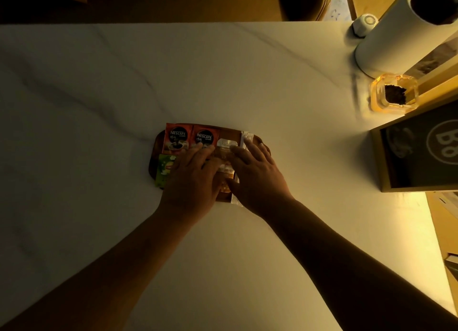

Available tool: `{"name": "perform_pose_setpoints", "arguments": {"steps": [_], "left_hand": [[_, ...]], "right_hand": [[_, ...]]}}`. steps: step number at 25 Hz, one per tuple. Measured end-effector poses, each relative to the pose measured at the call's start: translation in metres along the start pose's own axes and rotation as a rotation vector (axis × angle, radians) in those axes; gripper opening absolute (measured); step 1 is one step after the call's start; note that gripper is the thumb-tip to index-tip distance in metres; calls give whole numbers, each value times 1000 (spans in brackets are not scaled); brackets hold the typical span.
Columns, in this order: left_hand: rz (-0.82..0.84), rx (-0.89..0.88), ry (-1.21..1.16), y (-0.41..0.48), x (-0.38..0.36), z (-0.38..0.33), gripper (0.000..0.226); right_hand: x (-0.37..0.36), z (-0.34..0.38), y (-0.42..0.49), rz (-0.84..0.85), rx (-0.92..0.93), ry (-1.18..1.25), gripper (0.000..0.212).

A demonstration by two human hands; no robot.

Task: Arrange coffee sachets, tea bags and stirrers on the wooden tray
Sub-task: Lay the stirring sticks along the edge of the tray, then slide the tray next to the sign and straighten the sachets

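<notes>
A dark wooden tray [264, 142] lies mid-table. Two red Nescafe coffee sachets [176, 138] [205, 135] sit side by side along its far edge. A green Lipton tea bag [165, 169] lies at the near left. A brownish sachet with a white tag [226, 145] lies in the middle, and white paper-wrapped stirrers [245, 138] run along the right side. My left hand [192, 179] rests flat over the tray's middle, fingertips touching the second red sachet. My right hand [255, 172] lies flat beside it, fingers spread over the brown sachet and stirrers.
A white marble-patterned table [99, 95] carries the tray. At the right stand a white cylindrical lamp base [396, 40], an amber glass ashtray [394, 92] with dark contents, a small white device [364, 24] and a framed dark sign [421, 152]. A chair [304, 1] stands beyond the far edge.
</notes>
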State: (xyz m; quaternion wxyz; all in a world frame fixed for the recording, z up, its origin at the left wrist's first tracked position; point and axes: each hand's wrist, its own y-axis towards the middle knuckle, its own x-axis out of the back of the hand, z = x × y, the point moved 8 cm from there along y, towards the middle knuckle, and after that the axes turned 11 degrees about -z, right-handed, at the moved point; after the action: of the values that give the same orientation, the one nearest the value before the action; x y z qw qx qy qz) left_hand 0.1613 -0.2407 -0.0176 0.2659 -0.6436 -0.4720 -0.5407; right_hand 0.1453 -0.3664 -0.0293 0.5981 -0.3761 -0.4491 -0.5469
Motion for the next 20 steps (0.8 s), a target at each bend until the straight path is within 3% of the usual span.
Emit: {"name": "perform_pose_setpoints", "arguments": {"steps": [4, 6, 8, 10, 15, 20], "left_hand": [[-117, 389, 45, 3, 34, 74, 39], [-63, 612, 39, -3, 38, 121, 42], [41, 716, -139, -5, 26, 144, 40], [112, 723, -262, -2, 16, 147, 35], [109, 660, -283, 8, 20, 141, 36], [194, 433, -299, 57, 5, 71, 35]], "right_hand": [[26, -49, -21, -245, -481, 207, 55], [19, -73, -40, -207, -770, 366, 55], [4, -79, -51, -119, -945, 559, 50], [-3, -77, -54, -83, -1021, 697, 41], [4, -84, -61, -92, -1093, 807, 25], [24, -102, -120, -217, -1201, 953, 9]]}}
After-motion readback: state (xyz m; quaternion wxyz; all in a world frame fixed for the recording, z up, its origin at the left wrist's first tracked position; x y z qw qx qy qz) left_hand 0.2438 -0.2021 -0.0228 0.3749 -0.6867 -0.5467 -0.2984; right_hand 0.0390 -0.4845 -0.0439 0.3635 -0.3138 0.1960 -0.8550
